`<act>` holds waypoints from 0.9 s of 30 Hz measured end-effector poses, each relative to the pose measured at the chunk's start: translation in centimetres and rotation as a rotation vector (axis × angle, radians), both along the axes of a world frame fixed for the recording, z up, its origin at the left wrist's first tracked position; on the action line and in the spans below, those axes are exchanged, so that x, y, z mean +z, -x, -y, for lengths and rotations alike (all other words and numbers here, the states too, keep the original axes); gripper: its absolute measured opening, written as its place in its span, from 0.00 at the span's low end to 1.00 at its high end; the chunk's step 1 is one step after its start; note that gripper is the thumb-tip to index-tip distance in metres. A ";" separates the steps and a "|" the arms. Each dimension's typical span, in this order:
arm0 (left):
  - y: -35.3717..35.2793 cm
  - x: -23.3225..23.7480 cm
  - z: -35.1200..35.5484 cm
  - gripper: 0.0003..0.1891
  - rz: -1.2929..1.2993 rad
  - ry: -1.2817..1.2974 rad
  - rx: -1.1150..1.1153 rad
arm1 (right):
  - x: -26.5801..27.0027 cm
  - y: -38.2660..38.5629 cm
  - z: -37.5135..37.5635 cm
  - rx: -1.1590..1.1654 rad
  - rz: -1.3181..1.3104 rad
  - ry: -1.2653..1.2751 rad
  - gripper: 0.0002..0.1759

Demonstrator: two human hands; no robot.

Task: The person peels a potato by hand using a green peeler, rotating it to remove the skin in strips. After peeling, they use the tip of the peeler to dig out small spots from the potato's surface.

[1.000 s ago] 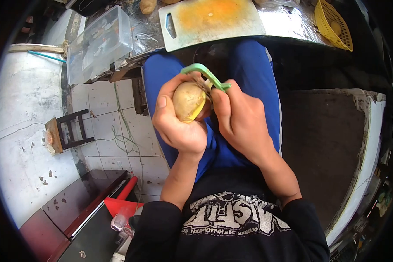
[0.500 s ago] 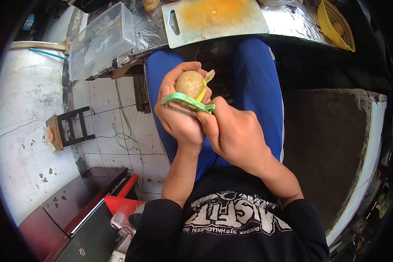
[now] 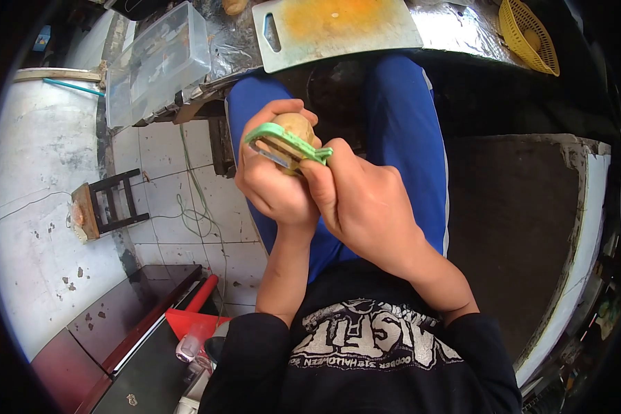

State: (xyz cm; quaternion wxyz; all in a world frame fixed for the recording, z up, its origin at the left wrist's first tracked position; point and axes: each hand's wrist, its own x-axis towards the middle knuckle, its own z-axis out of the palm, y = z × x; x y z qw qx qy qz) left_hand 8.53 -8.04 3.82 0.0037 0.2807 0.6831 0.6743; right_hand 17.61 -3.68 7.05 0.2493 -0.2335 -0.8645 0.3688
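Note:
A brownish potato (image 3: 295, 124) rests in my left hand (image 3: 272, 186), whose fingers curl round its far side. My right hand (image 3: 366, 200) grips the short handle of a green peeler (image 3: 290, 143). The peeler's wide frame and blade lie across the near side of the potato, over my left palm, and hide much of it. Both hands are close together above my lap, between my blue-trousered knees.
Beyond my knees, a white cutting board (image 3: 341, 52) with an orange stain lies on a foil-covered table (image 3: 455, 31). A clear plastic box (image 3: 160, 65) stands at its left, a yellow basket (image 3: 546, 58) at its right. A small wooden stool (image 3: 84, 210) is on the tiled floor.
The peeler has shifted up and left over the potato, covering more of it. My left hand has turned slightly and moved left. The peel strip seen beside the potato no longer shows.

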 end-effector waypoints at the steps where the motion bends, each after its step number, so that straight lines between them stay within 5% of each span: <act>1: -0.3 0.5 -0.2 0.25 0.019 0.073 0.048 | 0.0 0.0 0.1 0.003 -0.019 0.012 0.13; 8: 0.0 0.3 -0.6 0.26 0.101 -0.024 0.026 | -0.8 0.7 -0.1 -0.062 -0.035 -0.058 0.17; 10: 0.6 0.0 -0.4 0.27 0.444 -0.140 -0.029 | -1.5 0.7 -0.2 -0.047 -0.037 -0.027 0.17; 16: -0.1 -0.4 -0.9 0.27 0.201 -0.025 0.051 | -1.0 1.0 -1.3 -0.056 -0.034 0.009 0.17; 18: 0.1 -0.2 -1.1 0.19 0.255 -0.121 0.070 | -1.1 0.9 -1.2 -0.045 -0.011 0.014 0.17; 21: 0.4 -0.2 -0.6 0.27 0.411 -0.134 -0.017 | -1.5 1.0 -1.2 -0.054 -0.024 0.018 0.17; 24: -0.4 0.0 -1.2 0.27 0.173 -0.012 0.086 | -1.3 1.2 -1.7 -0.076 -0.025 0.047 0.17; 27: 0.4 0.5 -0.9 0.28 0.374 -0.135 0.041 | -1.5 1.2 -1.6 -0.069 -0.042 0.021 0.17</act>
